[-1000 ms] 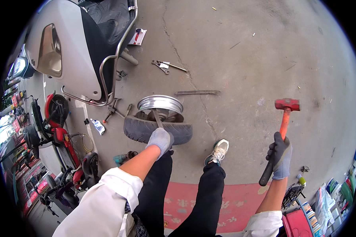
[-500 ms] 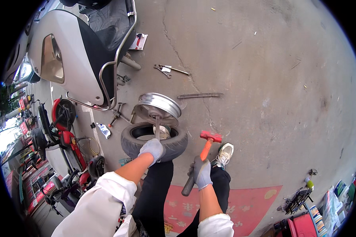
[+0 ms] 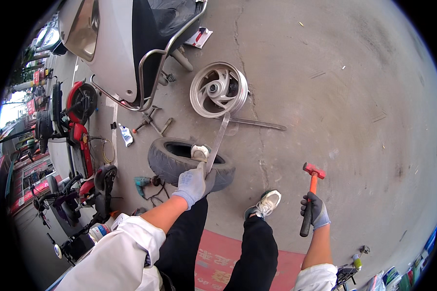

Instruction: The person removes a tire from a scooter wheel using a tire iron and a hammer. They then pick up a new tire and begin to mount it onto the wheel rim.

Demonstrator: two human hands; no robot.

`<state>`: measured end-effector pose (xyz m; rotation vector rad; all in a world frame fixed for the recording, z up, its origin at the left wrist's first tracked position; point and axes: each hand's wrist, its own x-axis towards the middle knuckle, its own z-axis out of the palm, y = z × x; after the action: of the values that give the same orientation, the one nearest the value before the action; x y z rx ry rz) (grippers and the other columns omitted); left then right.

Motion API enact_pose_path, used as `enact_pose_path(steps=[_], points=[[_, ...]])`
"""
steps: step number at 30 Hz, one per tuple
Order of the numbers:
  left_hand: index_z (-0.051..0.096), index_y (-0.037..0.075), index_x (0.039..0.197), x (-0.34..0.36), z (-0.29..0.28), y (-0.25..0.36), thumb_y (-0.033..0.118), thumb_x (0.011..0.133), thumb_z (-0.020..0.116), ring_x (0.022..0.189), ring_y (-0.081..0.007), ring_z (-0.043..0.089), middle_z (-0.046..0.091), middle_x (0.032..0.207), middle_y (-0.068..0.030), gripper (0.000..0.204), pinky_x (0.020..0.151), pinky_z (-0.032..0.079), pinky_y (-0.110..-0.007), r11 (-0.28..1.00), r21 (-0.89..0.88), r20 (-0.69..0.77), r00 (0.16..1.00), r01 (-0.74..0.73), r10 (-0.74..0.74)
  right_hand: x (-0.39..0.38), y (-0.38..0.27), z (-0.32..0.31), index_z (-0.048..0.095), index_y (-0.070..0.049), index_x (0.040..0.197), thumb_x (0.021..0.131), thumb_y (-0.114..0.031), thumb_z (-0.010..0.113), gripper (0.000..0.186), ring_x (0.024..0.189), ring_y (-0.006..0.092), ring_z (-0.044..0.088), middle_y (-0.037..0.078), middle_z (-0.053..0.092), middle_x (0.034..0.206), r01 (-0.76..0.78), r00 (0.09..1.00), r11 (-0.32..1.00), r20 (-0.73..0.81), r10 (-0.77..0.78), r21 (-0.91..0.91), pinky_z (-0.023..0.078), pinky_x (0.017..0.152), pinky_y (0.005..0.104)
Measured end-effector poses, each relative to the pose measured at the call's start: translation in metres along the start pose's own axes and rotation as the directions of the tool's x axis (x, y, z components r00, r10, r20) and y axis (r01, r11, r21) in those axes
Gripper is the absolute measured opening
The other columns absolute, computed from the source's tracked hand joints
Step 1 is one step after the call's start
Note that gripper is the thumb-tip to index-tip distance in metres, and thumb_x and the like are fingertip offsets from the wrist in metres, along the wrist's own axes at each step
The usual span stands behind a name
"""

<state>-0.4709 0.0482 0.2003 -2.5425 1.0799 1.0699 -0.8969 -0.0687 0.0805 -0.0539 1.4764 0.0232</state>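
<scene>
— How far along was the tyre job?

— The silver rim [image 3: 218,89] already lay free beside the black tyre [image 3: 189,162]. The left hand [image 3: 192,183] was clamped on a flat bar [image 3: 217,140] — the right hand [image 3: 315,211] gripped a red-headed hammer [image 3: 310,196], raised clear.

— What remained?

— Hard to judge.

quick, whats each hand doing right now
Left hand: closed on the flat metal bar at the black tyre.
Right hand: closed around the red-headed hammer, held off the ground.
</scene>
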Motion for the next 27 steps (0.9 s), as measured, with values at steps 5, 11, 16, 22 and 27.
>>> enact_pose_path(steps=[5,11,16,22,27], points=[[0.059,0.004,0.095,-0.040,0.035,-0.019,0.033,0.094,0.063,0.074,-0.0436,0.067,0.067,0.075,-0.0226,0.029,0.067,0.051,-0.050,0.985,-0.168,-0.051,0.998,-0.030,0.022,-0.020,-0.010,0.102,0.049,0.000,0.137,0.090,-0.035,0.067,0.062,0.119,0.0381,0.059,0.024,0.058,0.131,0.119,0.850,0.057,0.072,-0.522,-0.991,0.050,0.095,0.0472],[0.057,0.004,0.087,-0.069,0.041,-0.035,0.027,0.092,0.067,0.069,-0.0433,0.066,0.063,0.069,-0.0233,0.026,0.059,0.051,-0.048,0.940,-0.333,-0.109,0.993,-0.068,0.033,-0.055,0.080,0.268,0.035,-0.002,0.151,0.078,-0.036,0.076,0.090,0.142,0.0377,0.038,0.023,0.041,0.151,0.718,0.592,-0.352,0.793,-0.143,-0.600,0.033,0.115,0.0495],[0.058,0.002,0.087,-0.074,0.042,-0.086,0.021,0.091,0.069,0.062,-0.0407,0.066,0.062,0.065,-0.0217,0.022,0.054,0.051,-0.043,0.885,-0.391,-0.191,0.963,-0.251,0.188,-0.026,0.108,0.343,0.035,-0.002,0.150,0.075,-0.029,0.076,0.090,0.141,0.0377,0.039,0.022,0.043,0.149,0.754,0.495,-0.432,0.860,-0.123,-0.496,0.032,0.116,0.0492],[0.059,0.002,0.094,-0.081,0.006,-0.181,0.025,0.098,0.061,0.056,-0.0084,0.055,0.059,0.064,-0.0046,0.024,0.052,0.045,-0.030,0.572,-0.820,-0.073,0.987,0.022,-0.143,-0.032,0.156,0.437,0.046,-0.002,0.138,0.075,-0.040,0.079,0.081,0.122,0.0356,0.056,0.020,0.059,0.127,0.687,0.594,-0.498,0.804,-0.034,-0.529,0.041,0.105,0.0489],[0.052,0.008,0.089,-0.115,-0.005,-0.289,0.024,0.099,0.059,0.043,-0.0073,0.044,0.049,0.062,0.0012,0.020,0.039,0.034,-0.027,-0.054,-0.995,0.102,0.871,0.086,-0.480,-0.077,0.211,0.497,0.049,0.005,0.131,0.071,-0.066,0.077,0.097,0.117,0.0374,0.058,0.024,0.060,0.120,0.476,0.717,-0.657,0.691,-0.094,-0.584,0.045,0.099,0.0476]])
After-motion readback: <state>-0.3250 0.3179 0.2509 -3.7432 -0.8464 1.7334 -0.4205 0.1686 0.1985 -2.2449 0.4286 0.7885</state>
